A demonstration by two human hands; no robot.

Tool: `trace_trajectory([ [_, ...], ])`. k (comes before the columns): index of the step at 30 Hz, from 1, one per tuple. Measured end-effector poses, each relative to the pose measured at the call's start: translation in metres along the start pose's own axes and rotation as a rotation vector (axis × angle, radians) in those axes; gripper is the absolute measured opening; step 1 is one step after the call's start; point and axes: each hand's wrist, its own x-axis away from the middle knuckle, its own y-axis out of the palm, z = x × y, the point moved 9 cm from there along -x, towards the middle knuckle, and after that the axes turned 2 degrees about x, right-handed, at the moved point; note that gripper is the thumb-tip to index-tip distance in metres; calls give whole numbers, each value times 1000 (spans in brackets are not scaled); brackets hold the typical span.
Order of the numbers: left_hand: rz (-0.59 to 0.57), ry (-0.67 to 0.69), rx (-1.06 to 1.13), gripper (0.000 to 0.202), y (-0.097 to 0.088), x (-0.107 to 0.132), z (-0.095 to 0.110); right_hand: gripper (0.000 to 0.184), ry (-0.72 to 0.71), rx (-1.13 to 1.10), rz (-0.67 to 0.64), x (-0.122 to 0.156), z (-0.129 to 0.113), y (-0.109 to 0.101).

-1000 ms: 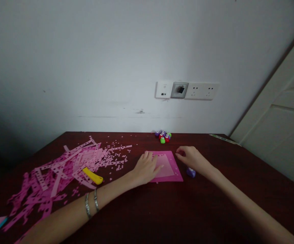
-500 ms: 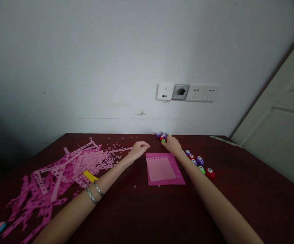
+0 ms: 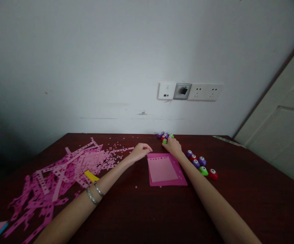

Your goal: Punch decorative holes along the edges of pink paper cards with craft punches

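My left hand [image 3: 139,152] hovers by the upper left corner of a sheet stack, fingers loosely bent with a gap at the thumb, and nothing shows in it. The stack is a light pink sheet [image 3: 162,169] with a row of punched holes on a darker pink sheet [image 3: 182,180]. My right hand [image 3: 172,146] is just above the stack, beside a cluster of small craft punches [image 3: 164,141] in purple, red and green. Its fingers curl down and away, so what they hold, if anything, is hidden.
More craft punches [image 3: 202,161] lie right of my right forearm. Pink punched paper strips [image 3: 68,169] and confetti heap on the left, with a yellow strip [image 3: 91,176] among them. A patterned strip [image 3: 229,141] lies at the far right edge. Wall sockets [image 3: 205,92] are behind.
My right hand has drawn back slightly from the punch cluster, and the green punch beside it shows more fully. My left hand has come slightly closer to the sheets' corner. The view has shifted slightly.
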Motion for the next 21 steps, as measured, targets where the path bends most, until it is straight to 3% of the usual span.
trace_trajectory([
  [6, -82, 162, -217, 18, 14, 7, 16, 27, -95, -126, 25, 4, 12, -2],
  [11, -171, 203, -464, 19, 37, 13, 23, 24, -187, -230, 70, 18, 27, -15],
  [14, -168, 209, -609, 18, 44, 11, 22, 27, -223, -285, 66, 30, 37, -21],
  [21, -208, 91, -736, 34, 42, -2, 9, 32, -270, -598, -162, 47, 42, -17],
])
